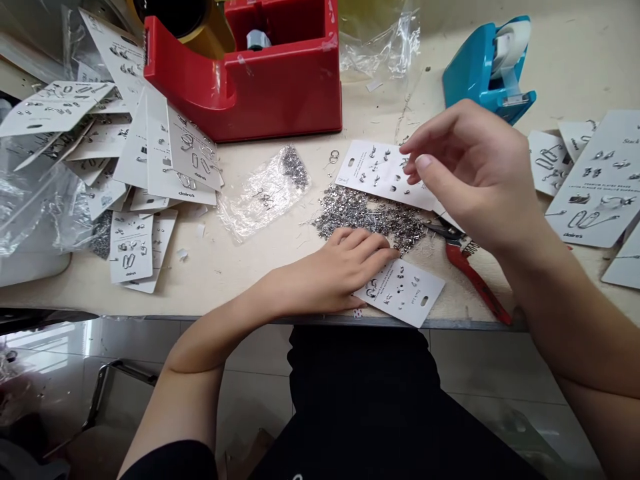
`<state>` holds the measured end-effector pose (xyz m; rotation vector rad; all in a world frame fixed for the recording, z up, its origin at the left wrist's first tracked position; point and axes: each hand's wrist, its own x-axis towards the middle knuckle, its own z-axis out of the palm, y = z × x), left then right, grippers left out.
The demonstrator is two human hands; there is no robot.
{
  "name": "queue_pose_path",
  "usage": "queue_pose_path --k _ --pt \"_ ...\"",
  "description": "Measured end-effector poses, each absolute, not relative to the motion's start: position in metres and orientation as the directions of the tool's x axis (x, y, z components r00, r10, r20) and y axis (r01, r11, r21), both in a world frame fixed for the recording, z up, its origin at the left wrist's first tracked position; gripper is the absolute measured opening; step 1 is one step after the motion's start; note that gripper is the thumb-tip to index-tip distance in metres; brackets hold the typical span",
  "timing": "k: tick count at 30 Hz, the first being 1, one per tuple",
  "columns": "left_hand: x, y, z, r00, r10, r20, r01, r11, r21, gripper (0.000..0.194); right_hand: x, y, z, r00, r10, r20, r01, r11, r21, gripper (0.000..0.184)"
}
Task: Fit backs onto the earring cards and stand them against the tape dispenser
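My left hand [340, 270] lies flat on the table, fingers stretched out over the edge of a white jewellery card [407, 293] near the table's front edge. Its fingertips touch a pile of small silver metal bits [365, 217]. My right hand [467, 167] hovers above a second white card [373, 175] studded with earrings, with thumb and fingers curled together in a pinch. What the pinch holds is too small to see.
A red tape dispenser [270, 80] stands at the back, a blue one [487, 67] at the back right. Red-handled pliers [467, 263] lie right of the pile. Stacks of cards [135, 153] crowd the left, more cards [595, 180] the right. A plastic bag [263, 193] lies between.
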<state>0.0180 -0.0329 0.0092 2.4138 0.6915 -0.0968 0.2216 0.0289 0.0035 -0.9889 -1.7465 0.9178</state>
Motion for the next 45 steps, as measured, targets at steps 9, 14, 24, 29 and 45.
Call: queue_pose_path --k 9,14,24,29,45 --pt "0.0 -0.006 0.011 0.679 0.733 0.039 0.388 -0.403 0.829 0.063 0.233 0.044 0.003 -0.301 0.883 0.361 0.121 0.41 -0.904 0.014" --pt "0.007 -0.006 -0.008 0.417 0.893 0.167 0.277 -0.3 0.913 0.075 0.222 0.028 -0.004 -0.653 0.732 0.192 -0.098 0.17 -0.981 0.066" --pt "0.016 -0.015 -0.01 0.461 0.876 0.14 0.495 -0.385 0.779 0.063 0.219 0.019 -0.002 -0.57 0.815 0.107 -0.14 0.032 -0.99 0.068" --pt "0.011 -0.012 0.0 0.427 0.895 0.125 0.459 -0.334 0.823 0.043 0.223 0.031 -0.002 -0.396 0.899 0.186 -0.291 0.069 -0.954 0.066" --pt "0.013 -0.02 0.007 0.229 0.913 0.339 0.554 -0.408 0.726 0.012 0.22 0.017 -0.002 -0.588 0.798 0.135 -0.273 -0.039 -0.961 0.053"
